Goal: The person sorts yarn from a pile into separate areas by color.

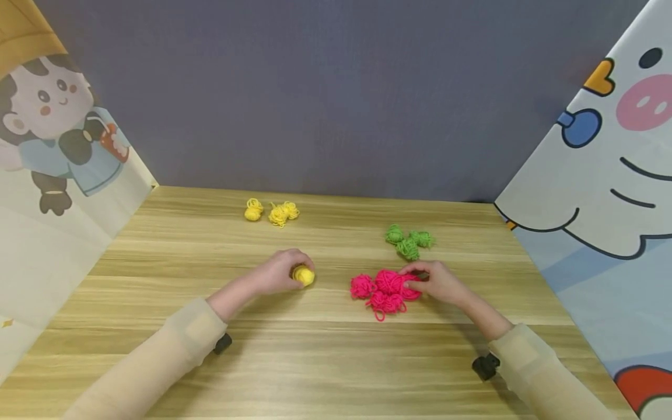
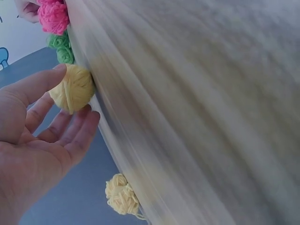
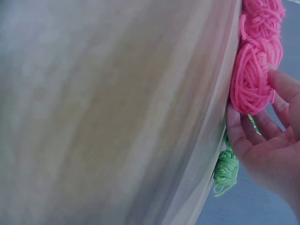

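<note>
Two sets of fingers are busy: the left hand (image 1: 278, 273) curls its fingers (image 2: 70, 136) round a loose yellow yarn ball (image 1: 303, 275) on the desk (image 1: 325, 361), well short of the yellow group (image 1: 273, 212) at the far edge, while the right hand (image 1: 438, 283) pinches a ball at the edge of the pink cluster (image 1: 385, 290). Green balls (image 1: 408, 241) sit together just beyond. Judging by the colour groups, sorting looks nearly done; the held yellow ball remains apart.

Green yarn balls (image 1: 408, 242) on wooden table (image 1: 325, 361)
</note>
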The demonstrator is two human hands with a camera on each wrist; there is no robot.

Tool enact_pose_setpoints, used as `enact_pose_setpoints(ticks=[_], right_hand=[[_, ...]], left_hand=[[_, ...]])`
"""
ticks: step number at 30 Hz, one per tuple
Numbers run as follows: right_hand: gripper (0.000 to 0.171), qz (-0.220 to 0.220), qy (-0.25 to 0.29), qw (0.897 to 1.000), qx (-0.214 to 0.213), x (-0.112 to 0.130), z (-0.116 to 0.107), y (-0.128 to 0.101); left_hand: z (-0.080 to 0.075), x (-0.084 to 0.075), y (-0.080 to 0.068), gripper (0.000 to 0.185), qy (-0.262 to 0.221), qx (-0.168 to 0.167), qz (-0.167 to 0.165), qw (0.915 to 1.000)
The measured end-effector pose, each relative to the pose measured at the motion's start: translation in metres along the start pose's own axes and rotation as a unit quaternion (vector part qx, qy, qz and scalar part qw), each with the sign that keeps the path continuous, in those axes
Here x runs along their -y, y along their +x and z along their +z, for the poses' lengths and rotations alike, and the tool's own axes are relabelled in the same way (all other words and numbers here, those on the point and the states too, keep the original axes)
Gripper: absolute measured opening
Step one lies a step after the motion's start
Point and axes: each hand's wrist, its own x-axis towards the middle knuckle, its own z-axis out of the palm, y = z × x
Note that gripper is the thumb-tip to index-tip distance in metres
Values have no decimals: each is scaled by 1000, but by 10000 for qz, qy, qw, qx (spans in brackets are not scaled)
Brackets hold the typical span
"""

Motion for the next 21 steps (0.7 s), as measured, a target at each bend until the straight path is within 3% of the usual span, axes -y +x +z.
enact_pose_setpoints(ticks=[7,15,21], right_hand=[[22,-9,9,10000,39,-1,-1,1],[22,15,28,10000,63,0,0,0],[21,20,36,10000,32,-1,0,-1]], left_hand=[[-7,-3,-6,43,-220,-44,-194,9996],[-20,-4,-9,46,-130,-142,-506,9985],[-33,-3,-11,47,-62,-380,-427,9983]])
